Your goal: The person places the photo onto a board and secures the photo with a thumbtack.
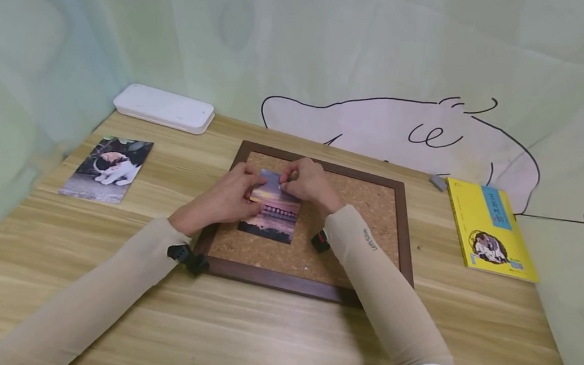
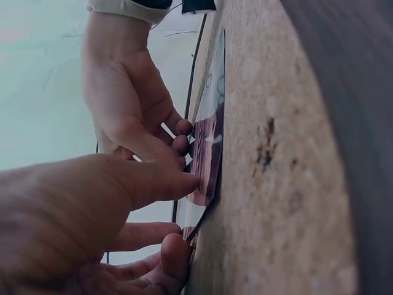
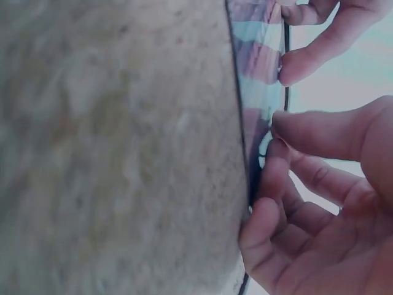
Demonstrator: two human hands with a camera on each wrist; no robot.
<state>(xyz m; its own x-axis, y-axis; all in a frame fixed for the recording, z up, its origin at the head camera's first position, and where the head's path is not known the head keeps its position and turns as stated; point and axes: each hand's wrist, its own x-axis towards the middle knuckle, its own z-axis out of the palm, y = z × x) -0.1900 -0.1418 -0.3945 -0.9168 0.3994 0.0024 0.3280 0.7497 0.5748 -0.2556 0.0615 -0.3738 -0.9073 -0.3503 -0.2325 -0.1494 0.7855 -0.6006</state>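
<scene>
Pale green cloth with a large cartoon drawing hangs behind a wooden table. Near the middle of the table lies a cork board with a dark brown frame. Two beige sleeves reach in over it from the near side. Off to the right is a yellow book; at the far left is a long white case, and nearer than that, a photo of a cat. On the left part of the cork lies a sunset photo, pink and purple, under both hands. The left hand rests at its left edge, fingers loosely spread, thumb touching the print and gripping nothing. The right hand is at its top edge, thumb and forefinger nearly closed, pinching a small pale thing too tiny to make out. A grey block sits just beside the book.
</scene>
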